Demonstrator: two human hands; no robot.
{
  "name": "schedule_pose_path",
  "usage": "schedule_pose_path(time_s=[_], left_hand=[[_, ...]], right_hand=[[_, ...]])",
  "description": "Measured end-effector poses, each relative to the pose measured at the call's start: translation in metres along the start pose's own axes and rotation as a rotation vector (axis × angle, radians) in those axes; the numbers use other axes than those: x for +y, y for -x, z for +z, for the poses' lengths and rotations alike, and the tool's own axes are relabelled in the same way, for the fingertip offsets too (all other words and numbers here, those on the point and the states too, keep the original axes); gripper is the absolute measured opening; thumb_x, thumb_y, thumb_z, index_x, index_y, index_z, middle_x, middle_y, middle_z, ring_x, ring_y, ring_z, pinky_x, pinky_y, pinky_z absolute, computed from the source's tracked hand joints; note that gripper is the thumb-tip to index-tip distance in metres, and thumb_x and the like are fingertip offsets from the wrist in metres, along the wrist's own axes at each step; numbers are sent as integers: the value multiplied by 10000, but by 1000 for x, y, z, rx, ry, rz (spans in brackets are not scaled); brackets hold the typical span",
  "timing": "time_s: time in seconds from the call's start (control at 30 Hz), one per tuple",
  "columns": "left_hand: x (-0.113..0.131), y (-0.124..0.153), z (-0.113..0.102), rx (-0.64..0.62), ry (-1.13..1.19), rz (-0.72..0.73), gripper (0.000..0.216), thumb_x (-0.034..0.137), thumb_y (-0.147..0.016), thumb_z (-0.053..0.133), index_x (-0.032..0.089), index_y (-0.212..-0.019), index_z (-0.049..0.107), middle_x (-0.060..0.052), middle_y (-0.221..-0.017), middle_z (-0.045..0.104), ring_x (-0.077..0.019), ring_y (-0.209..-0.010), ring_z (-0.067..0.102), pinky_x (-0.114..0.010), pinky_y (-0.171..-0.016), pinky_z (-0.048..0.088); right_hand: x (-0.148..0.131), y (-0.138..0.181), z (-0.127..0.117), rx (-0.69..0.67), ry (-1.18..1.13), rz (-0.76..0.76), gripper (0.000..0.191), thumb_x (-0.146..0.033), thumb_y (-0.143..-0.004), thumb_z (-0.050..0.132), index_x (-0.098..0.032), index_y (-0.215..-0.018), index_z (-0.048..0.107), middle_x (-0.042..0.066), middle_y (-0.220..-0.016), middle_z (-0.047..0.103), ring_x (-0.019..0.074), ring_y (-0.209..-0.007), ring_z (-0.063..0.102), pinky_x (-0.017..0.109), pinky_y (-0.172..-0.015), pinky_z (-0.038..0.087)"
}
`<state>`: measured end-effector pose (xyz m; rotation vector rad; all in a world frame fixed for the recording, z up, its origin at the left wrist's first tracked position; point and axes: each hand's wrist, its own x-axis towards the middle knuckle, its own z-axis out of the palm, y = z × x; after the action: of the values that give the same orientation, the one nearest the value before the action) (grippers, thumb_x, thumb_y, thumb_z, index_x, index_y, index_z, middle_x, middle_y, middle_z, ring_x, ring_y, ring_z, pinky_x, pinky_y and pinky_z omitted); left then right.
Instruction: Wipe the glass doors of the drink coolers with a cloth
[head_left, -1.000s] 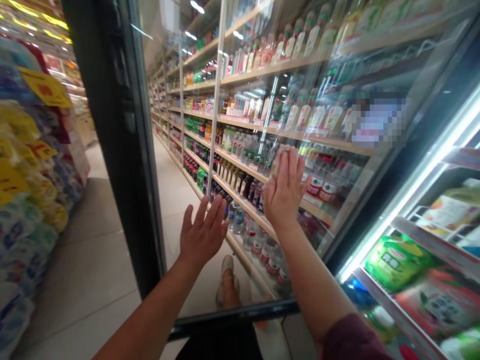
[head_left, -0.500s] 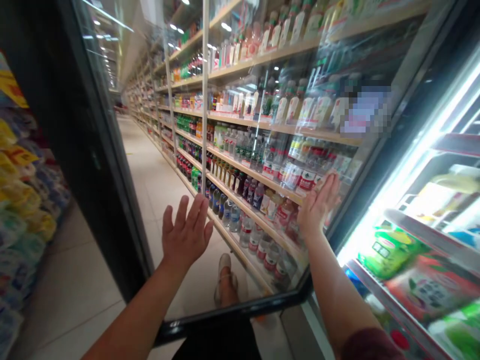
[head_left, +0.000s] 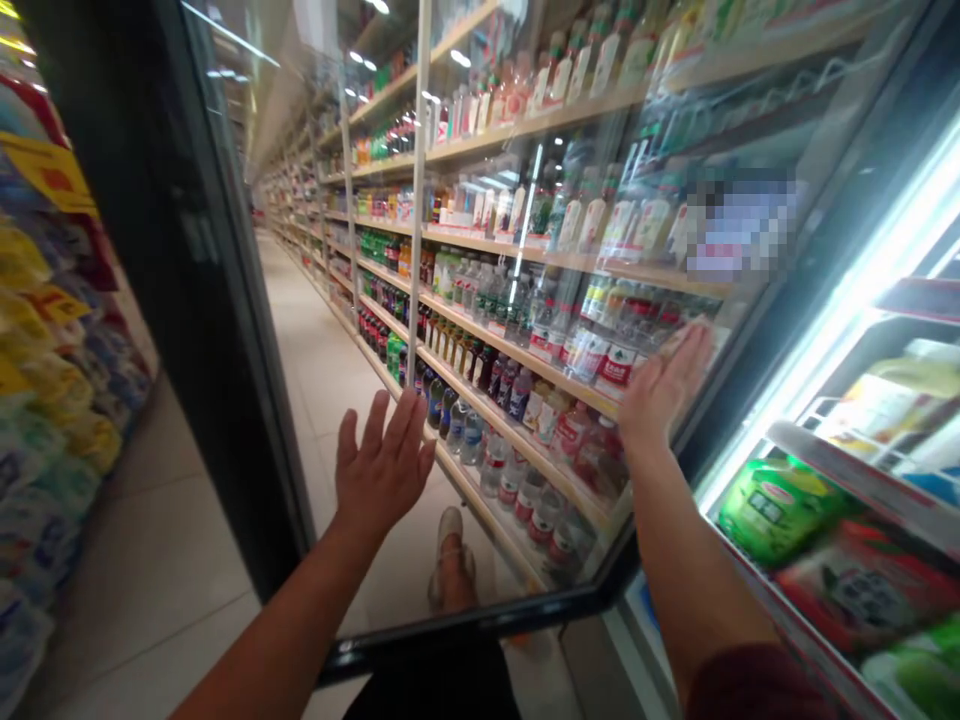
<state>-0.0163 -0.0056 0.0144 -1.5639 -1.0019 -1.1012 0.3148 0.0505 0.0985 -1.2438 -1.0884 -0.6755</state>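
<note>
A glass cooler door [head_left: 480,620] with a black frame stands swung open in front of me. My left hand [head_left: 382,455] lies flat against the glass, low on its left half, fingers spread. Higher up and to the right, my right hand [head_left: 664,390] has its palm turned to the glass near the hinge-side frame, fingers stretched and close together. A pale patch shows beside its fingertips; whether that is a thin cloth or a reflection I cannot make out. Through the glass I see shelved drink bottles [head_left: 589,355].
On the right is the lit cooler with a green pack [head_left: 780,510] and a red pack [head_left: 870,585] on its shelf. Yellow and white packaged goods [head_left: 67,400] are stacked at the left. The tiled aisle floor [head_left: 300,340] runs ahead; a shoe [head_left: 450,540] shows below.
My right hand has slid up and to the right across the glass. My left hand keeps about the same place on the door; the view has shifted slightly.
</note>
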Motion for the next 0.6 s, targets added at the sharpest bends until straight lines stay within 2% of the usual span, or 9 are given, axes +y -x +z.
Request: schedule_pose_path(time_s=[0.07, 0.13, 0.2, 0.27, 0.4, 0.47, 0.53, 0.6], left_hand=[[0, 1, 1, 1, -2, -10, 735, 286, -965, 584, 169, -1598, 230, -98, -1550, 440, -220, -1547, 153, -428, -1297, 71], [0, 1, 1, -3, -8, -19, 733, 286, -965, 580, 160, -1597, 230, -109, -1528, 467, -223, -1545, 160, -435, -1293, 75], [0, 2, 2, -11, -9, -20, 731, 283, -968, 572, 154, -1597, 224, -113, -1517, 478, -227, -1543, 161, -438, -1291, 77], [0, 2, 3, -11, -6, -18, 730, 277, -971, 563, 160, -1600, 213, -111, -1521, 470, -233, -1540, 166, -441, -1290, 75], [1, 2, 2, -11, 6, -28, 735, 275, -973, 554, 173, -1605, 193, -104, -1526, 461, -231, -1536, 174, -440, -1292, 65], [2, 2, 1, -16, 9, -28, 730, 281, -977, 549, 167, -1604, 193, -104, -1513, 478, -219, -1540, 157, -442, -1293, 62], [2, 2, 0, -11, 9, -23, 709, 286, -985, 529, 158, -1601, 202, -102, -1503, 493, -209, -1546, 139, -447, -1293, 65], [2, 2, 0, -6, 3, -16, 692, 290, -994, 507, 155, -1600, 202, -95, -1505, 489, -198, -1549, 125, -446, -1293, 64]], right_hand=[[-26, 49, -1, -84, -9, -148, 638, -291, -1024, 262, -124, -1620, 105, 214, -1660, 209, 346, -1559, 116, 674, -1193, 209], [-44, 103, -1, -152, 9, -323, 675, -261, -1017, 318, -133, -1624, 52, 224, -1645, 247, 331, -1564, 97, 648, -1195, 235], [-57, 135, -2, -216, 30, -423, 707, -244, -1007, 351, -132, -1625, 26, 220, -1637, 271, 331, -1565, 80, 628, -1200, 240], [-71, 134, -1, -229, 41, -464, 723, -248, -1001, 360, -135, -1625, 13, 204, -1638, 280, 333, -1564, 89, 617, -1209, 220], [-115, 73, 5, -202, 35, -461, 698, -266, -1000, 317, -143, -1627, 37, 147, -1666, 236, 307, -1565, 104, 593, -1238, 147], [-138, 54, 8, -178, 31, -431, 681, -265, -999, 297, -129, -1626, 67, 135, -1674, 219, 304, -1566, 91, 592, -1241, 126], [-151, 58, 10, -152, 26, -414, 674, -261, -997, 305, -119, -1623, 98, 141, -1665, 248, 308, -1565, 95, 594, -1240, 112], [-151, 84, 10, -148, 14, -451, 678, -255, -993, 345, -113, -1620, 131, 147, -1639, 317, 305, -1564, 108, 573, -1245, 108]])
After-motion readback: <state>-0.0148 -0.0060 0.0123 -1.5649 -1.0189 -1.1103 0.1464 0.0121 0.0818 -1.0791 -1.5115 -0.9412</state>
